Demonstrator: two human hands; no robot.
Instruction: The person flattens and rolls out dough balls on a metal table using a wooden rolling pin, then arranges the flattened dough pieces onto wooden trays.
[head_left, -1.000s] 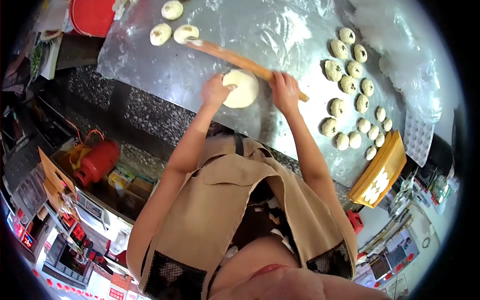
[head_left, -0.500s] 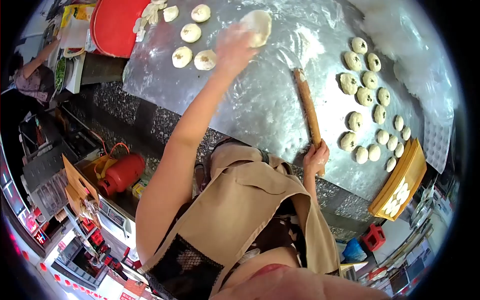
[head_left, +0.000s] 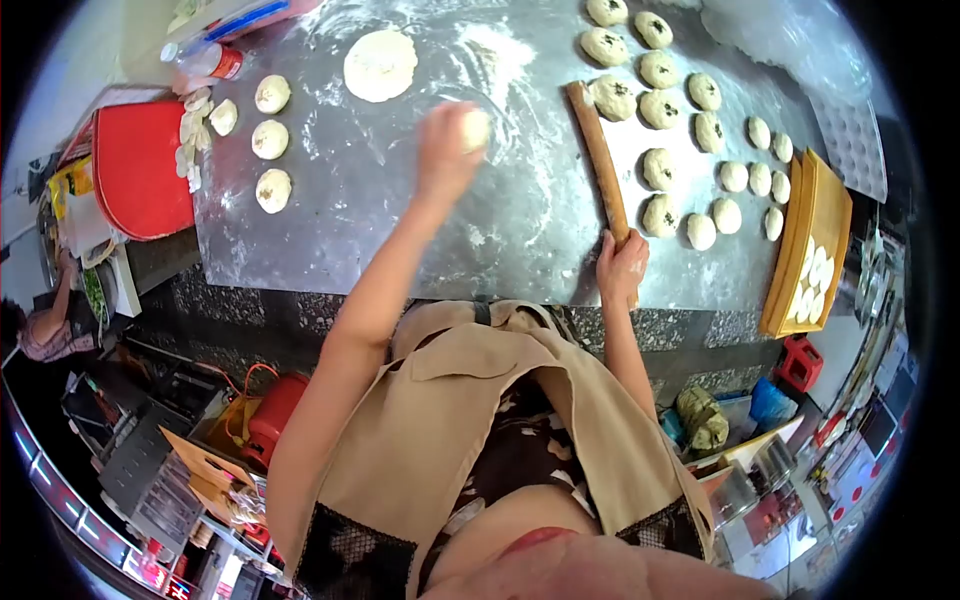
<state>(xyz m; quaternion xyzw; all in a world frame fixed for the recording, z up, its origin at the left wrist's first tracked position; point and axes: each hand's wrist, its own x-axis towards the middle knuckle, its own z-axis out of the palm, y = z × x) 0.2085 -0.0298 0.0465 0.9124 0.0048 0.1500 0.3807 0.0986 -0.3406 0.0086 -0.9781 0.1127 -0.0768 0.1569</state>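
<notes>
My left hand [head_left: 446,160], a little blurred, is over the middle of the metal worktop [head_left: 345,220]. Its fingers are closed around a pale dough ball [head_left: 474,130]. Up and to the left of that hand lies a flat round of dough [head_left: 380,66]. My right hand [head_left: 622,264] grips the near end of a wooden rolling pin [head_left: 600,160], which points away from me on the worktop. Beside the pin, several filled dough balls [head_left: 660,168] show dark filling at their tops. Three more dough balls [head_left: 270,139] sit in a column at the left.
Small plain dough balls [head_left: 734,177] lie toward the right edge, near a wooden tray [head_left: 838,260] with white pieces in it. A red lid-like board [head_left: 145,170] and a plastic bottle [head_left: 205,60] are at the left. A red gas cylinder [head_left: 275,415] stands below. Another person [head_left: 60,325] is at far left.
My left hand has left the flat round and taken a dough ball from the left group. My right hand still holds the rolling pin. The view has turned and shifted.
</notes>
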